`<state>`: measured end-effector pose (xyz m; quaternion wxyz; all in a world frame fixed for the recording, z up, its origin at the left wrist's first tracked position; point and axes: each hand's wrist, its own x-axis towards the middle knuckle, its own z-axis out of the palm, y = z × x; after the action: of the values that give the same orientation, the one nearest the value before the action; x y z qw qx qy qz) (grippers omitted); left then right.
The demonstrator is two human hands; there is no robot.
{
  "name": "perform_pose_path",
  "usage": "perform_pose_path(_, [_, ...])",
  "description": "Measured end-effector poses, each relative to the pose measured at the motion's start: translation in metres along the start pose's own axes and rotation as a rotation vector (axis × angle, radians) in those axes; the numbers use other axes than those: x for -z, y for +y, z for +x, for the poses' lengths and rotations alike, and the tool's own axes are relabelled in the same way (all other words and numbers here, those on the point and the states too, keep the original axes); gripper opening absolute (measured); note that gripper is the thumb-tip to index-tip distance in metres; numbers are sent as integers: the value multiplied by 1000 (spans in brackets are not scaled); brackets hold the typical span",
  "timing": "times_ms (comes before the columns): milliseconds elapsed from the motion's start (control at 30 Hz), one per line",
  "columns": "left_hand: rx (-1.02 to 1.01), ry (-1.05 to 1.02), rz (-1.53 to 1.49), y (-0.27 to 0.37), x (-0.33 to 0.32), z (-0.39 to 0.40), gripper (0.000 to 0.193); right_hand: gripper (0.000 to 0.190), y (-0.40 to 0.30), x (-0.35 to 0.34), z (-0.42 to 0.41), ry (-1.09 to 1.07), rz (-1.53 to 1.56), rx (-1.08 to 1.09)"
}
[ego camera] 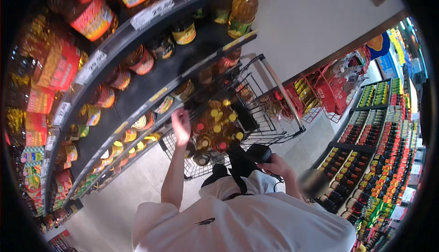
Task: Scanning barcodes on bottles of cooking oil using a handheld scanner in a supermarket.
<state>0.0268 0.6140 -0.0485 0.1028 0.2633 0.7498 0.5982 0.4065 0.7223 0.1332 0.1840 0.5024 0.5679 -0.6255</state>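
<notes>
My left hand (180, 123) is raised beside the edge of the lower shelf, slightly blurred, with no object seen in it; its finger positions are unclear. My right hand (279, 166) is closed around a black handheld device (259, 153) near my waist. Between and beyond my hands, a wire shopping cart (274, 138) holds many bottles (216, 114) with yellow, red and pale caps. On the shelf to the left stand jars with red labels (142, 61), a yellow-labelled jar (184, 32) and a large oil bottle (241, 15).
Price tags line the curved shelf edge (151, 11). Large oil bottles (94, 20) fill the upper shelf. Red wire baskets (308, 97) with packets stand beyond the cart. Racks of bottled goods (360, 125) run along the right. Beside my right arm is a blurred round shape (313, 183).
</notes>
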Motion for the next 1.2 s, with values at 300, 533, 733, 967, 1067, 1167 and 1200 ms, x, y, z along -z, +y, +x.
perform_pose_path(300, [-380,-256,97,205,-198,231,68,26,-20,51,12,28,184,132])
perform_pose_path(533, [-142,-551,398,272,-292,324,77,27,-18,94,29,-8,195,136])
perform_pose_path(733, [-129,-717,190,261,-298,347,66,28,-30,111,48,-125,228,71])
perform_pose_path(967, [-335,-617,166,268,-263,323,70,28,-38,134,73,-166,212,142])
perform_pose_path(1067, [-118,-660,52,221,-257,331,64,26,-36,137,76,-162,203,127])
perform_pose_path(1167, [-127,-632,-750,185,-263,346,45,25,-39,142,82,-170,209,152])
perform_pose_path(1200, [-2,-572,-808,177,-263,347,43,25,-34,140,84,-170,253,154])
